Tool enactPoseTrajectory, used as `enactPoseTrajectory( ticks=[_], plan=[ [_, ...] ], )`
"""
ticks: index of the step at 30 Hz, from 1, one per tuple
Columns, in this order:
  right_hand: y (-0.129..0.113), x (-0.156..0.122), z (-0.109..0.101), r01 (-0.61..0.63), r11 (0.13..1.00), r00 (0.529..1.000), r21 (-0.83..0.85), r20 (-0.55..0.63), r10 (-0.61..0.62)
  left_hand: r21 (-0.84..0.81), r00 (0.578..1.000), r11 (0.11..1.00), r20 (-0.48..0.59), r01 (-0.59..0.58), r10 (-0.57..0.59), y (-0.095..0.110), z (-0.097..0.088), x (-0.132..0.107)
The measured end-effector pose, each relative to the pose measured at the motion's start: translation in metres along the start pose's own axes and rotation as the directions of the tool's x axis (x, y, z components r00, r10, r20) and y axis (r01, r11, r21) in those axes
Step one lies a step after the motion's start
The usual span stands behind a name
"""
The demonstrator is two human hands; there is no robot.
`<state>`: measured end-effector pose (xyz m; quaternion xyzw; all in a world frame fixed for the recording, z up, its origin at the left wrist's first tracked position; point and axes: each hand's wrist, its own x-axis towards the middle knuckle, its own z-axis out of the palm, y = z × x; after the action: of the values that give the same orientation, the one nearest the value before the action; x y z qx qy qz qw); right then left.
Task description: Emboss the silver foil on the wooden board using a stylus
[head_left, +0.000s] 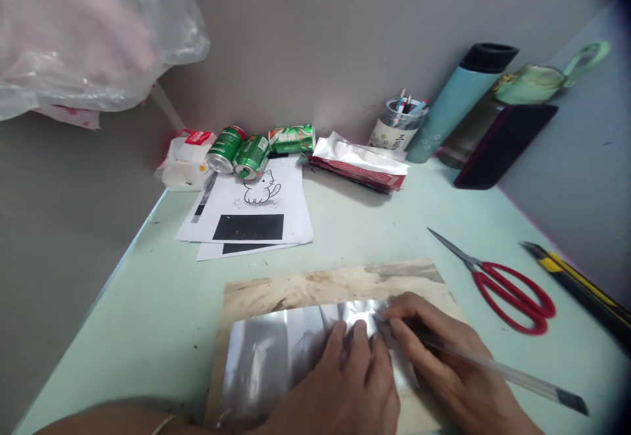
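A shiny metal sheet (266,356) lies on a wooden board (305,287) at the near edge of the pale green table. My left hand (345,389) presses its fingers flat on the sheet, holding it down. My right hand (444,363) grips a clear pen (503,372), its tip touching the sheet just beside my left fingertips. The pen's dark cap end points to the lower right.
Red scissors (507,287) and a yellow-black utility knife (576,284) lie to the right. Papers with a cat drawing (256,208), green cans (239,149), a tissue pack (185,156), foil packets (359,162), a pen cup (397,126), bottles (458,100) and a phone (503,146) line the back wall.
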<state>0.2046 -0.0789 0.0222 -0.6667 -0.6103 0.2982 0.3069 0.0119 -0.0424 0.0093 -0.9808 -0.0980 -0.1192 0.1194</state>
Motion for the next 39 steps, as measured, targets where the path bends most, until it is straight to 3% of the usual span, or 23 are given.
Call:
enactPoseTrajectory(
  ticks=[9,24,39],
  plan=[
    [-0.0002,0.0018,-0.0016,0.002,1.0,0.999,0.001,-0.036,-0.002,-0.004,1.0,1.0,0.023,-0.003,0.003,0.0029,0.0014,0.0003],
    [0.0057,-0.0029,0.0002,0.015,1.0,1.0,0.017,0.021,-0.016,-0.004,1.0,1.0,0.027,0.009,-0.009,0.0035,0.0014,0.0],
    [0.0063,-0.0022,-0.0003,0.006,1.0,1.0,-0.002,0.008,-0.006,0.006,0.998,0.999,-0.038,0.042,-0.042,0.0019,-0.0011,-0.0009]
  ],
)
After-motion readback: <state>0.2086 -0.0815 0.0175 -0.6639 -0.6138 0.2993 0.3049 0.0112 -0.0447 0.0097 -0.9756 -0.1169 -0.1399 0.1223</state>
